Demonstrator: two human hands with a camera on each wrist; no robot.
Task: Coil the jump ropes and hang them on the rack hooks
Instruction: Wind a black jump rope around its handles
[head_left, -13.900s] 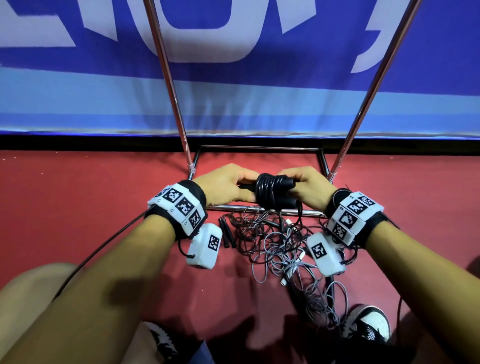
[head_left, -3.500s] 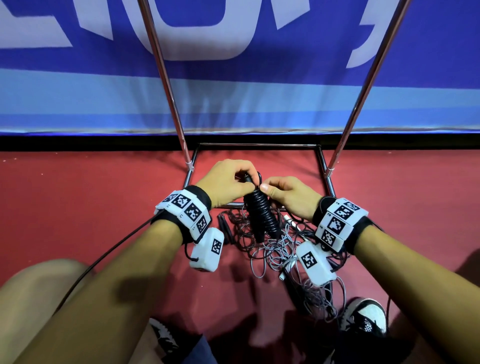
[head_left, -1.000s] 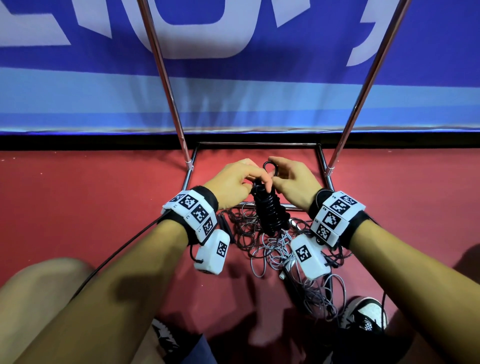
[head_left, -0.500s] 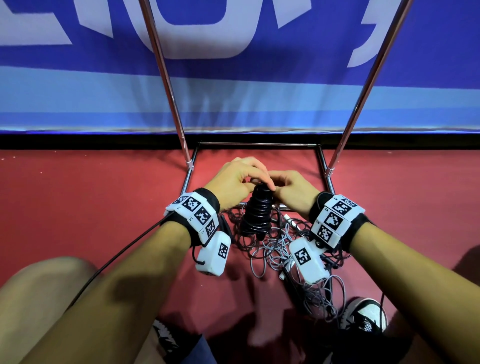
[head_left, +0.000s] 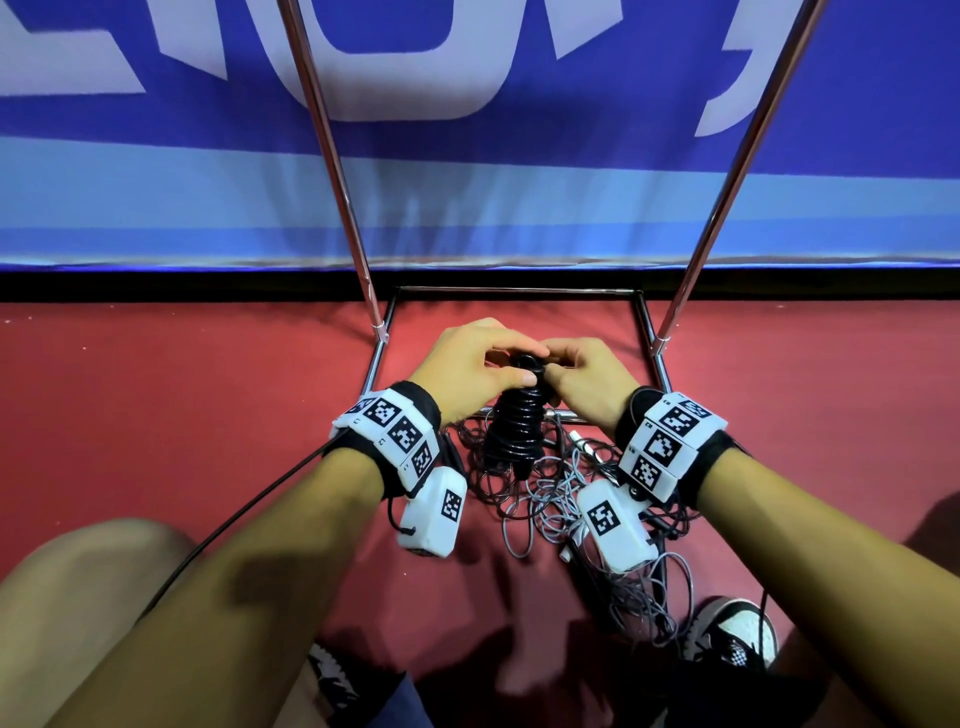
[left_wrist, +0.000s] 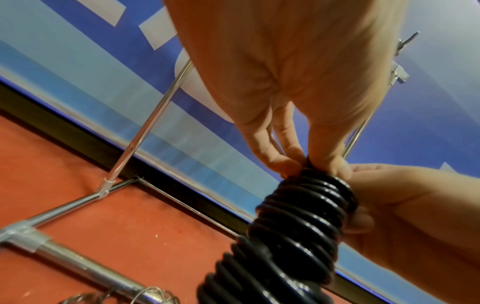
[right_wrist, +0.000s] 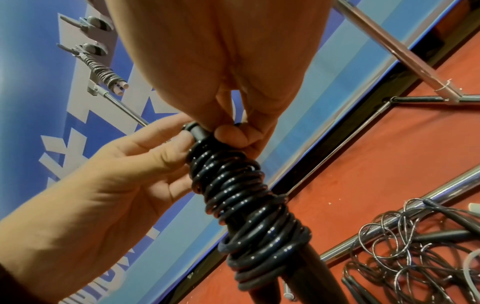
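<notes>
A black jump rope (head_left: 514, 426) is wound in tight coils round its own handles and stands nearly upright between my hands. My left hand (head_left: 467, 364) pinches the top of the bundle (left_wrist: 306, 207) with fingertips and thumb. My right hand (head_left: 582, 371) grips the same top end from the other side, where the coils (right_wrist: 241, 197) begin. A small loop of rope sticks out above the coils. High on the rack a hook (right_wrist: 78, 48) bears a grey coiled rope (right_wrist: 106, 74).
A tangle of thin grey and black ropes (head_left: 561, 483) lies on the red floor below my hands, across the rack's chrome base bar (right_wrist: 405, 222). Two slanted chrome poles (head_left: 327, 156) rise in front of a blue banner. My shoe (head_left: 732, 629) is at the lower right.
The bundle turned from lying across my hands to upright. Over the last second the open loop at its top has drawn down small and both hands have closed on the top end.
</notes>
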